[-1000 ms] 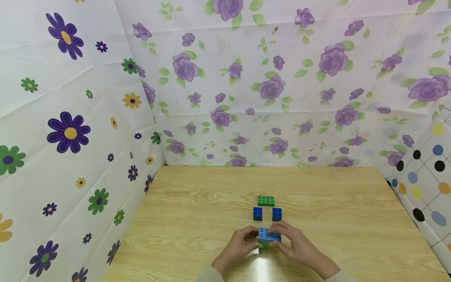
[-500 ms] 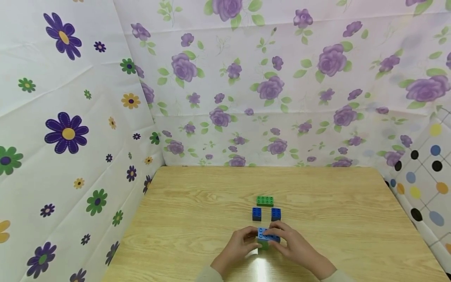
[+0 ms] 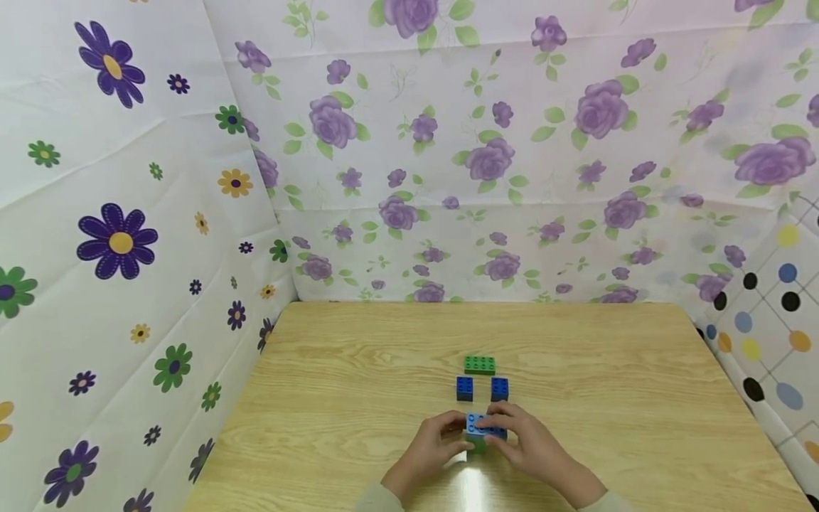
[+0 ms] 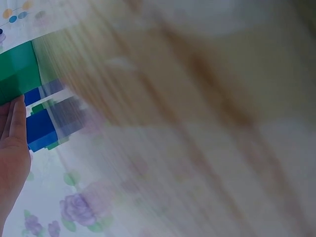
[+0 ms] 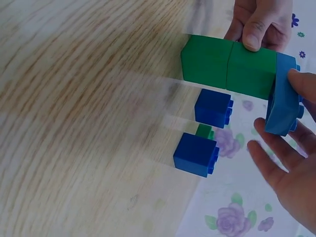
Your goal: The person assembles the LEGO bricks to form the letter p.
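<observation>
Two green toy building blocks (image 5: 227, 66) stand stacked on the table, with a light blue building brick (image 3: 473, 419) across their top, overhanging to the right. In the right wrist view this brick (image 5: 281, 98) sits slightly askew against the upper green block. My left hand (image 3: 430, 448) grips the green stack from the left, its thumb (image 5: 254, 35) on the upper block's side. My right hand (image 3: 531, 444) holds the light blue brick from the right, a finger on its studs and the thumb at its near side. The left wrist view is mostly blurred.
Beyond the hands stand two dark blue bricks, a left one (image 3: 464, 389) and a right one (image 3: 500, 389), with a gap between them. Behind them lies a flat green brick (image 3: 480, 365). The wooden table (image 3: 358, 355) meets flowered cloth walls at the back and left.
The right thumb and fingers have slid slightly left over the light blue brick. My left hand keeps its grip on the green stack. The head view has shifted a little.
</observation>
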Available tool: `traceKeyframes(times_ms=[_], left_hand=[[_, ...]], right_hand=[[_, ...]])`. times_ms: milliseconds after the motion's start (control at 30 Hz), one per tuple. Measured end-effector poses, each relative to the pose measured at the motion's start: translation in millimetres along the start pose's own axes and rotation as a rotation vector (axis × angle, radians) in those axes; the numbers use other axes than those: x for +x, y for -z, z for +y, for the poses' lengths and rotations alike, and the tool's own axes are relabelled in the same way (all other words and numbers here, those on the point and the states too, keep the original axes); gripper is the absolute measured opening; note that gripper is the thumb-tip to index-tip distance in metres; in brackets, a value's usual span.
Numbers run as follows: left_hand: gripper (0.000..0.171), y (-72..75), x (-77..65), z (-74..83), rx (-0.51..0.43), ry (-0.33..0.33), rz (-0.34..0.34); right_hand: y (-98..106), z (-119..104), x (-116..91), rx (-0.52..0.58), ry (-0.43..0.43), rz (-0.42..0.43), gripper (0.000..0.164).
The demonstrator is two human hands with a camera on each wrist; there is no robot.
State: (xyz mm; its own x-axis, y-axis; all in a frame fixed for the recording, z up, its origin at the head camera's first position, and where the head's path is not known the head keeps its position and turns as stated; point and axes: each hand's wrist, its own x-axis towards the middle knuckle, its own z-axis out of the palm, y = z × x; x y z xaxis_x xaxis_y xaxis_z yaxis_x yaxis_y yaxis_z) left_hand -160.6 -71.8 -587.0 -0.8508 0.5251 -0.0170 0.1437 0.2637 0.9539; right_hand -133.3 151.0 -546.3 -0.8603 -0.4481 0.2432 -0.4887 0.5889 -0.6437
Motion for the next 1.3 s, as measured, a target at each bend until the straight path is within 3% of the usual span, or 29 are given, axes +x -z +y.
traceKeyframes(times_ms=[367,500,700,1000,1300], left_hand=[[0.031,-0.1,2.2,4.1,0.029,0.014,0.009],[0.032,-0.9,3.5,5.3,0.020,0.031,0.016],[0.036,-1.6,2.9,5.7,-0.031,0.072,0.050],[0.039,-6.6,1.8,0.8,-0.093,0.061,0.059],[0.038,-6.0,2.6,4.7,-0.126,0.062,0.059]], right_hand=[[-2.7,-5.1,2.0,-0.204,0.049,0.113,0.029],[-1.3,-6.7,2.1,-0.227,0.033,0.127,0.027],[-1.1,-6.1,1.8,-0.197,0.010,0.116,0.026],[-0.3,-2.9,1.2,-0.176,0.034,0.117,0.028],[5.0,3.0,3.5,0.014,0.047,0.016,0.025]])
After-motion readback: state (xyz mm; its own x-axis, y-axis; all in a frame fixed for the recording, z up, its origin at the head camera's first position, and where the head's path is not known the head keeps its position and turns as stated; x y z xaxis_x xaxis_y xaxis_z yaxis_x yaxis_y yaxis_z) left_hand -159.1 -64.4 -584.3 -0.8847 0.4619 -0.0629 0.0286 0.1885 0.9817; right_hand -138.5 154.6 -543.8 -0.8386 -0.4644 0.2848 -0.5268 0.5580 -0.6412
